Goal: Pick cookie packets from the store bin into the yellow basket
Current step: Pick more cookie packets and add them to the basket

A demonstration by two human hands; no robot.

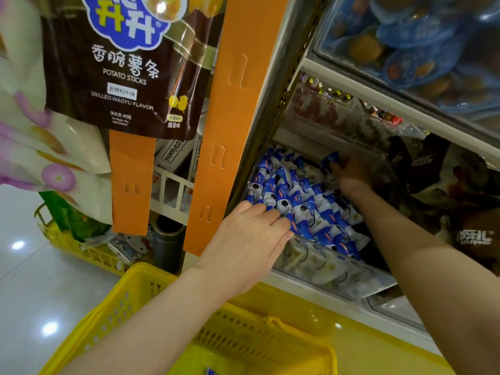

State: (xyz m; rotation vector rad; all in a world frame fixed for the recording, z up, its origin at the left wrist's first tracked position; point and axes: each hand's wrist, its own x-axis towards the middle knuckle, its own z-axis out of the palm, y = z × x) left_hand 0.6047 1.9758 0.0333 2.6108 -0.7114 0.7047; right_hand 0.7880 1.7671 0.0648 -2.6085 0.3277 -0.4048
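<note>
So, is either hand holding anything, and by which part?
The right hand pinches a blue cookie packet by its lower end; the left hand only rests on packets.

Right-hand fingers (341,165) dim behind a blue packet (330,158); yellow basket (151,288) partly beyond the bottom edge.

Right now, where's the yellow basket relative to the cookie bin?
Head view, bottom centre: the yellow basket lies below the clear bin of cookie packets, in front of the shelf's yellow base, crossed by the forearm of the left hand.
</note>
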